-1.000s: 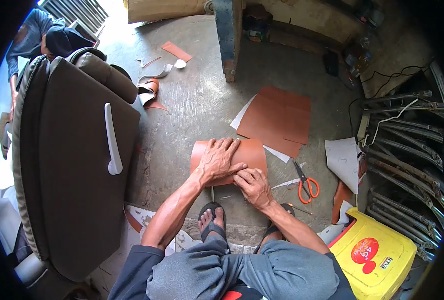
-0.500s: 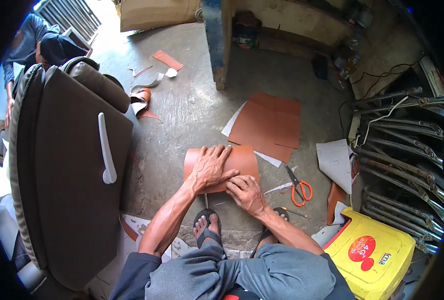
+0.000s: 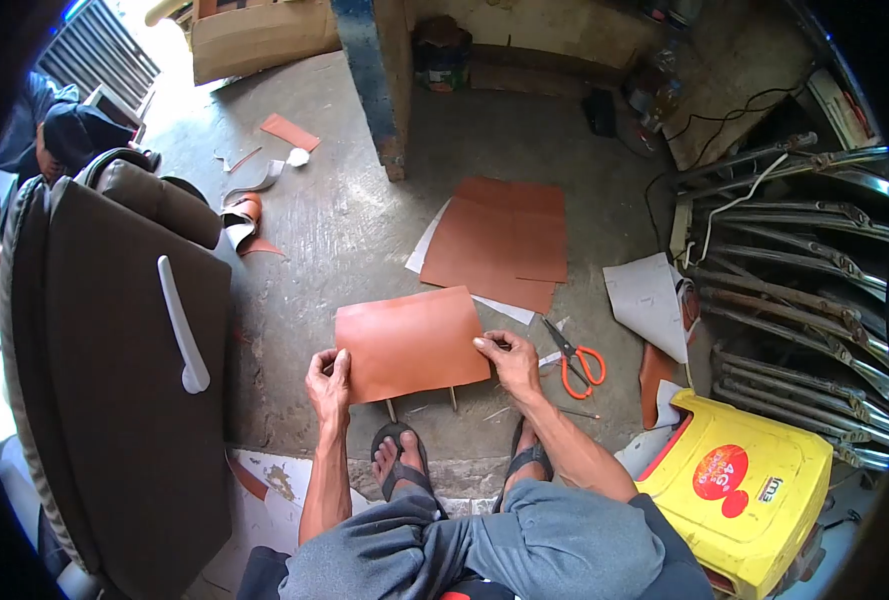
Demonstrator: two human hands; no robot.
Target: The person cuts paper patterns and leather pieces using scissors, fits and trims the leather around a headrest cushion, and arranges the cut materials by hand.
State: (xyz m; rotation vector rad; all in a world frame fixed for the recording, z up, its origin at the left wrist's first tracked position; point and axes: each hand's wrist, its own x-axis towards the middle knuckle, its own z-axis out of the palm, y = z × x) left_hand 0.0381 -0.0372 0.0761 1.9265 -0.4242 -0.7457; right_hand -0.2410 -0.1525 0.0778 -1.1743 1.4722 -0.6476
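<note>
One reddish-brown leatherette sheet (image 3: 411, 345): left hand (image 3: 328, 380) and right hand (image 3: 512, 361) pinched opposite edges; orange-handled scissors (image 3: 569, 351) lay nearby.

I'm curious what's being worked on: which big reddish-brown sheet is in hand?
The nearest sheet, held at opposite edges by the left hand and right hand; the other big sheets lie overlapping beyond it, untouched.

The floor (image 3: 272, 335) gives room between the upholstered seat (image 3: 124, 380) and left hand (image 3: 329, 380); scissors (image 3: 567, 350) (orange-handled) obstruct it beside the right hand (image 3: 511, 360).
</note>
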